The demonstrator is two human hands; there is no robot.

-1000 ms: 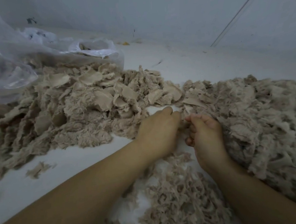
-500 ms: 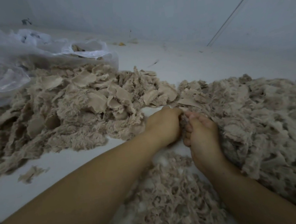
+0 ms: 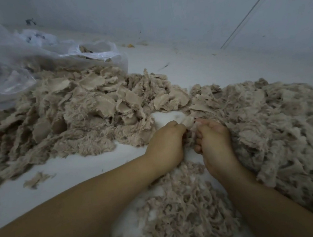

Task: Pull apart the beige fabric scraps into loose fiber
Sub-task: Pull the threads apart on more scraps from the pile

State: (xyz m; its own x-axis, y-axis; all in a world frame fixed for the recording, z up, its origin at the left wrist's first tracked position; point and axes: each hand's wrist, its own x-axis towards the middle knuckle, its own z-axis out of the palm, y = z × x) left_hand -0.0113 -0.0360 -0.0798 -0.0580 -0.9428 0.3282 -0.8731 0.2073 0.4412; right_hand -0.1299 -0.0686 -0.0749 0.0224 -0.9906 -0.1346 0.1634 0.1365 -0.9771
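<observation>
Head view. We are seeing both hands working close together at the middle of the white floor (image 3: 66, 186). The left hand (image 3: 166, 146) is curling its fingers around one end of a small beige fabric scrap (image 3: 189, 122); the right hand (image 3: 214, 141) is curling around the other end, thumb and fingers closed on it. The scrap is showing as a pale tuft just above the knuckles, between the two hands.

Compared with half a second ago, we are noting that the hands are no longer pressed knuckle to knuckle: a narrow gap is opening between them, with the tuft of scrap stretching across it. A second ago the hands were also slightly apart, so they came together and are now parting again. The forearms are lying much as before.

The heap of unpicked scraps (image 3: 86, 113) is sitting to the left of the hands, spilling from a clear plastic bag (image 3: 12, 61) at far left. The pulled-apart fiber (image 3: 278, 125) is piling up to the right, touching the right hand's outer side. A looser patch of shredded fiber (image 3: 187, 209) is lying between the forearms. One stray scrap (image 3: 36, 180) is lying apart at lower left.
</observation>
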